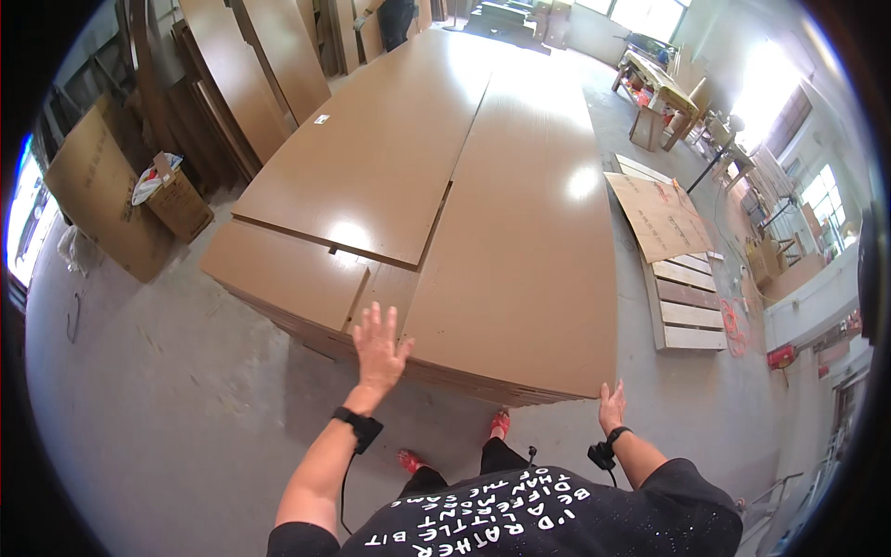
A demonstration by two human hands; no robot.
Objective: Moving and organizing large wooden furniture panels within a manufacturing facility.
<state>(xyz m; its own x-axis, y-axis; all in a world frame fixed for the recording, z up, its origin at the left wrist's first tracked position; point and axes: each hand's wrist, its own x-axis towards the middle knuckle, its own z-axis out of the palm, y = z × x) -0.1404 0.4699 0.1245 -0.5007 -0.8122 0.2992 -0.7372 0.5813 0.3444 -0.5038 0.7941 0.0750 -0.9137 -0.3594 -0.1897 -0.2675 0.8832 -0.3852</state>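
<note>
A long brown laminated board (520, 232) lies on top of a low stack of similar boards (288, 274). My left hand (379, 345) rests with fingers spread on the near edge of that top board. My right hand (611, 406) touches the board's near right corner, fingers apart; I cannot tell if it grips the edge. A second long brown board (371, 158) lies beside it on the stack's left half. Both wrists wear black bands with cables.
A wooden pallet (687, 306) with a cardboard sheet (659, 218) lies on the concrete floor to the right. Cardboard boxes (176, 204) and leaning panels (251, 74) stand at the left. Another person (394, 19) stands at the stack's far end. Workbenches (654, 84) are at the far right.
</note>
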